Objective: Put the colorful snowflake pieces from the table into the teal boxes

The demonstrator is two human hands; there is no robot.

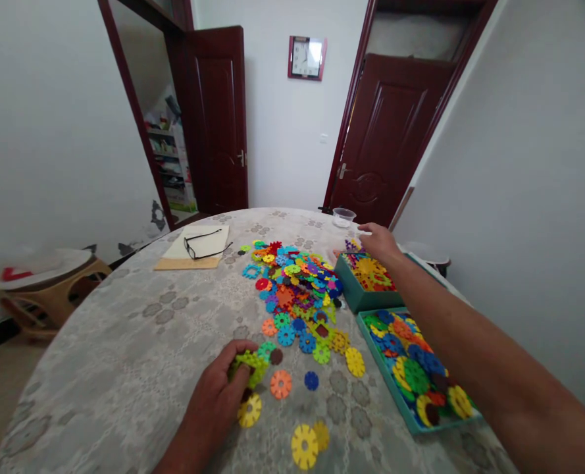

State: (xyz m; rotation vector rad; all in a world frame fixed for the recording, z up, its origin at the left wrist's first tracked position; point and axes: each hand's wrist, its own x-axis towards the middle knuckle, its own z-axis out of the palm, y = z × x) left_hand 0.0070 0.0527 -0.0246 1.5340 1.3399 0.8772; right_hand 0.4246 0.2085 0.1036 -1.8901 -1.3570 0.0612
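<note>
My left hand (pixel 220 385) rests near the table's front, fingers curled round a cluster of yellow-green snowflake discs (pixel 251 364). Loose discs lie around it: an orange one (pixel 281 384), a yellow one (pixel 249 411), a small blue one (pixel 311 380). A big pile of coloured discs (pixel 297 280) covers the table's middle. My right arm stretches far forward; my right hand (pixel 378 242) lies over the far edge of a teal box (pixel 358 294) full of discs, its fingers bent down and what they touch is hidden. A second teal tray (pixel 395 395) of discs sits closer, under my forearm.
A round table with a lace-patterned cloth (pixel 124 342). Glasses (pixel 204 244) lie on a tan notebook (pixel 193 253) at the far left. A small clear cup (pixel 343 216) stands at the far edge. A wooden stool (pixel 45 289) is on the floor left. Dark doors stand behind.
</note>
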